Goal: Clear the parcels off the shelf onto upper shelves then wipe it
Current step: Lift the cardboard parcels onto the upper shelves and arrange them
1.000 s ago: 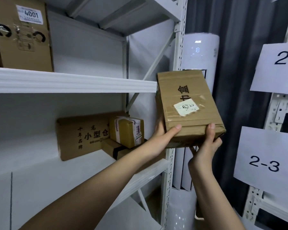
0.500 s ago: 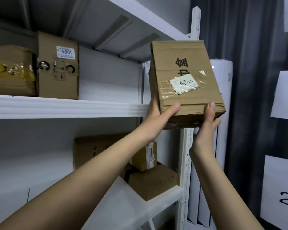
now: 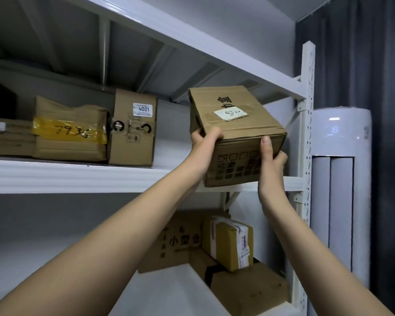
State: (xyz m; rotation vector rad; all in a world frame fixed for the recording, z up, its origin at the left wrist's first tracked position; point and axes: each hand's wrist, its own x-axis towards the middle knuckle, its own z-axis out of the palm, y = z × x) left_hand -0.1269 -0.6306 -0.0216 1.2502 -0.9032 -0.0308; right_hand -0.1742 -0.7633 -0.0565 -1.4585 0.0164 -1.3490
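1. The cardboard parcel (image 3: 235, 124) with the pale sticker on top is held up at the right end of the upper shelf (image 3: 78, 176), its near bottom edge level with the shelf's front lip and its body tilted, far end higher. Half a second ago it stood more upright and a little above the lip; now it has tipped over so its printed end face looks at the person, and it sits lower against the shelf.
2. The left hand (image 3: 203, 144) grips the parcel's near left corner, fingers curled over the top edge. Earlier its thumb lay flat across the front face.
3. The right hand (image 3: 270, 160) clamps the near right side, thumb pressed up the printed face and the other fingers wrapped round the side. It has kept that side throughout.
4. To the left of the parcel on the same upper shelf stands a tall box labelled 4001 (image 3: 132, 128), apart from the parcel with bare shelf between them.
5. Touching that box on its far side is a dented box with yellow tape (image 3: 70, 131), and beyond it a lower flat box (image 3: 8, 137) at the picture's edge.
6. Below the parcel, on the lower shelf (image 3: 173, 290), a large box with printed characters (image 3: 176, 242) leans at the back, a small taped box (image 3: 228, 245) rests on a flat brown box (image 3: 244, 288) in front of it.
7. Right of the parcel, past the shelf's perforated upright (image 3: 307, 124), stands a white tower appliance (image 3: 341, 179) against a dark curtain (image 3: 388, 87).
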